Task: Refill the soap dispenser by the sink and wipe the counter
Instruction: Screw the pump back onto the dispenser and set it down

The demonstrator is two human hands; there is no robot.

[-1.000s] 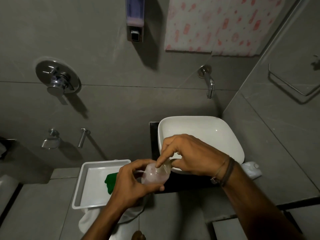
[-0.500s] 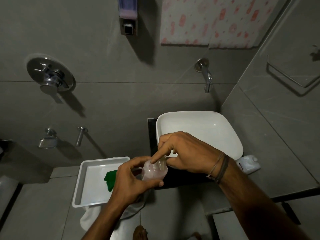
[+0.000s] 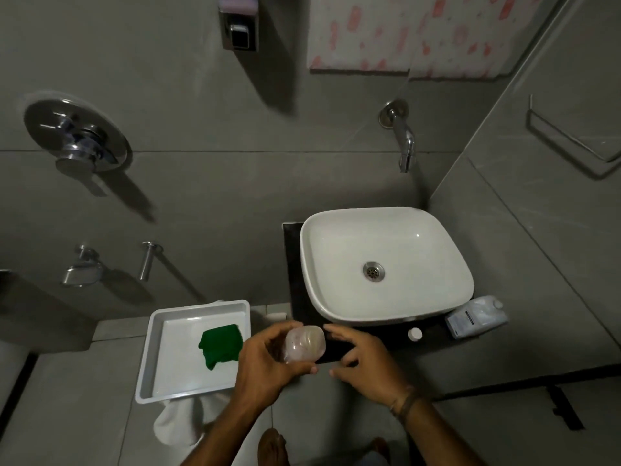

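My left hand (image 3: 265,364) grips a small clear bottle of pinkish soap (image 3: 304,344) in front of the dark counter (image 3: 292,264). Just right of the bottle, my right hand (image 3: 363,361) is off it, fingers spread and holding nothing. High on the wall hangs the soap dispenser (image 3: 238,25), with pale purple liquid in its tank. A small white cap (image 3: 415,333) lies on the counter in front of the white sink basin (image 3: 386,264). At the counter's right end lies a white refill jug (image 3: 477,317) on its side. A folded green cloth (image 3: 221,344) rests in a white tray (image 3: 158,358).
A chrome spout (image 3: 403,136) sticks out of the wall above the basin. Shower mixer (image 3: 77,136) and two lower taps (image 3: 111,264) are on the left wall. A white towel (image 3: 181,422) hangs below the tray. My feet show at the bottom edge.
My right hand has let go of the bottle top and pulled back to the right, fingers open. Both hands dropped lower, uncovering the basin and its drain. The left hand still holds the bottle.
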